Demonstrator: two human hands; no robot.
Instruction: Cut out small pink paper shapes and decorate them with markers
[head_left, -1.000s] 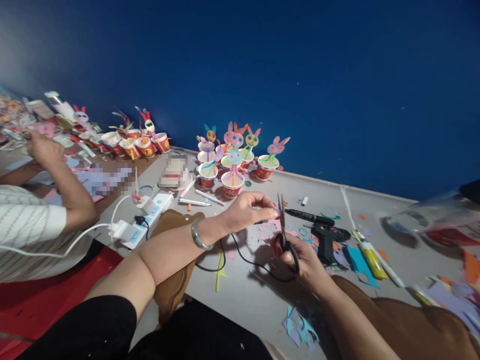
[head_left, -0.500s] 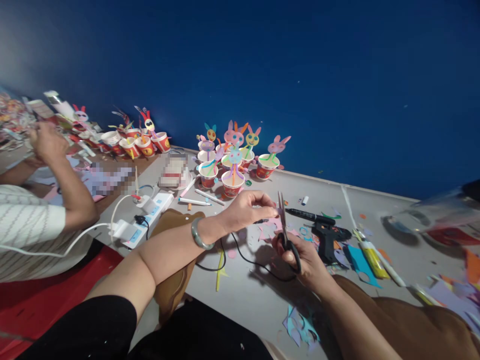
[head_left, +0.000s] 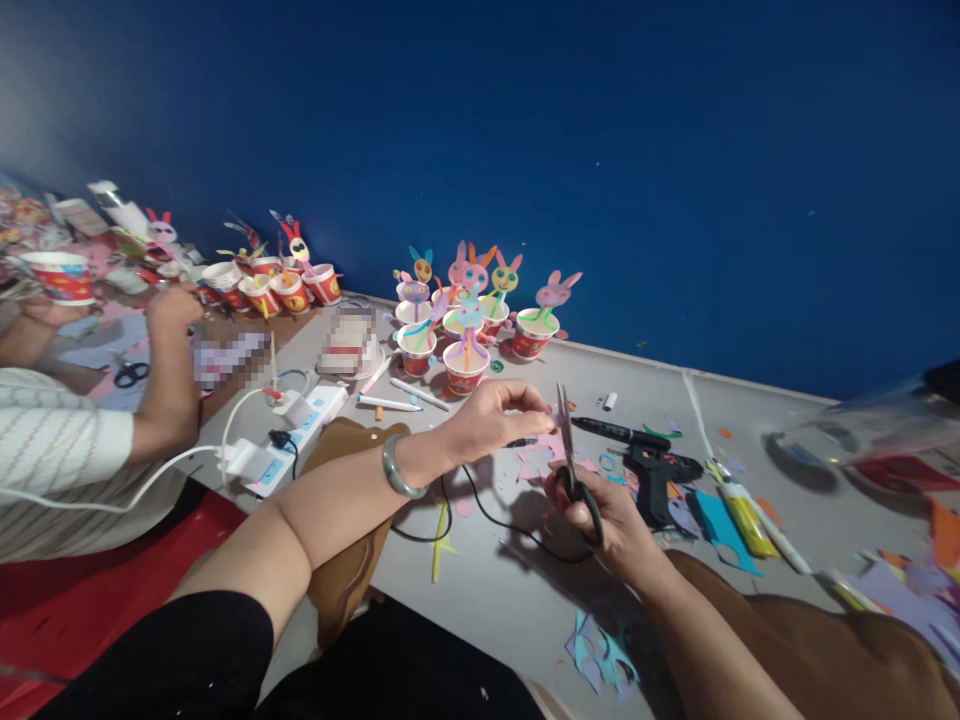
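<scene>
My left hand (head_left: 499, 422) is raised over the table with thumb and fingertips pinched together. Whatever sits in that pinch is too small to make out. Just right of those fingertips, black-handled scissors (head_left: 567, 435) point upward, their blades close together. My right hand (head_left: 604, 515) grips them by the handles. Beneath both hands lie pink paper scraps (head_left: 531, 462), and a black marker (head_left: 621, 433) rests beside a black glue gun (head_left: 654, 485) to the right. Light-blue paper cutouts (head_left: 600, 652) lie near the table's front edge.
Behind my hands stand several paper cups (head_left: 466, 378) with paper rabbit figures. A white power strip (head_left: 304, 440) with plugs is on the left, a yellow glue tube (head_left: 750, 520) on the right. A co-worker's hand (head_left: 172, 310) is at far left.
My hands and the scissors look almost unmoved. At far left, the co-worker's hands have moved apart; one now holds a red paper cup, and another pair of scissors shows on the table there.
</scene>
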